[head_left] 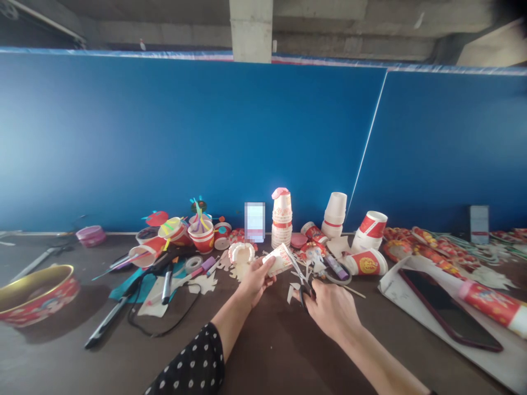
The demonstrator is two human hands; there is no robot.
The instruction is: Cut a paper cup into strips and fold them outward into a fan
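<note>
A white paper piece with red print (280,260) is pinched, right now, between the thumb and fingers of the left hand (256,278), held up over the middle of the dark brown bench (263,351). And on the other side, black-handled metal scissors (303,283) are gripped in the curled fingers of the right hand (332,308)! The blades are set at the piece's right-hand edge; whether paper is caught between them cannot be told. A small white paper scrap (291,293) is seen just by the right fingertips, held or loose, impossible to say. Toward the bench's far edge, a tall stack of white-and-red paper cups (282,222) is stood upright. Over at the right side, a dark, red-edged smartphone (448,310) is laid on a white flat sheet (494,367).
</note>
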